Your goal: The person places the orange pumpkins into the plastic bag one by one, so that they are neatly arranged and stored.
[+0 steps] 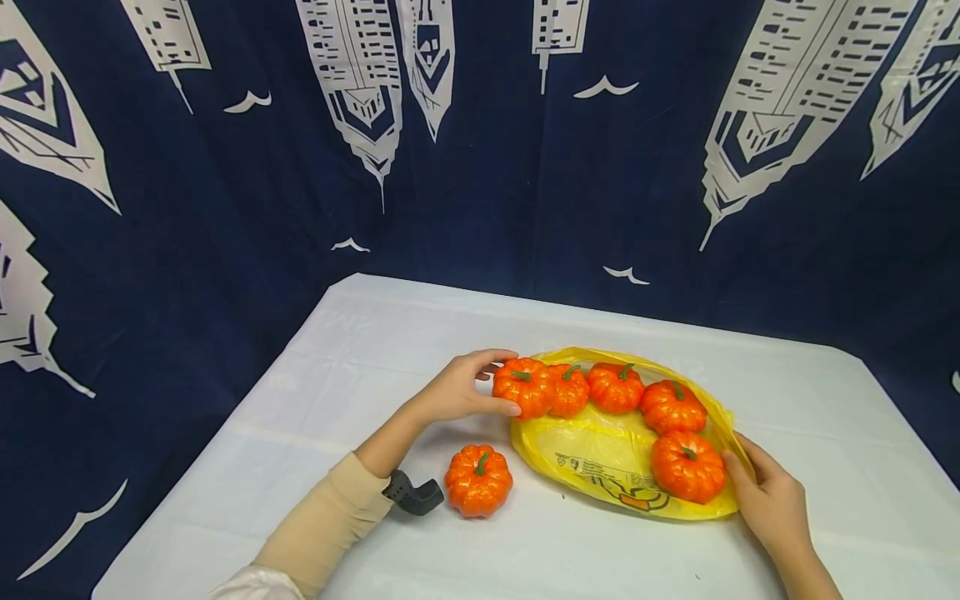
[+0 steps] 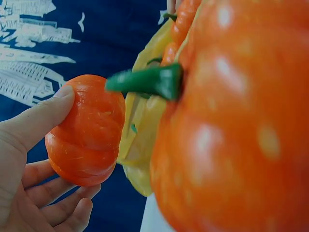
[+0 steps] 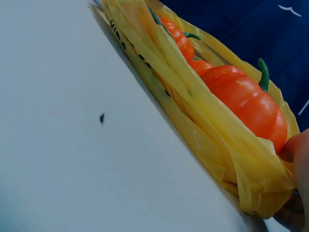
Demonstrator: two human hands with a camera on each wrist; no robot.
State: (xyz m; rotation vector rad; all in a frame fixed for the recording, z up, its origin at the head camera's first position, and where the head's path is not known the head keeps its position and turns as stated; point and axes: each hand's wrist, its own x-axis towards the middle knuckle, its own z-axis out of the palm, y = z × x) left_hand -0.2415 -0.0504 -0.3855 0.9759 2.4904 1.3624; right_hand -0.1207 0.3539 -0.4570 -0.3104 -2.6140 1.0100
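Observation:
My left hand grips a small orange toy pumpkin with a green stem, thumb on one side and fingers on the other. It is at the left rim of an opened yellow plastic bag. Inside the bag several similar pumpkins lie along the far and right sides. At the bag's right end, my right hand pinches the rim between thumb and fingers; the fingers are partly hidden behind the plastic. Close to the left wrist, another pumpkin sits on the table and looms large in the left wrist view.
A white cloth covers the table. Behind it hangs a dark blue curtain with white building and bird prints. A black strap on the left wrist sits right beside the loose pumpkin.

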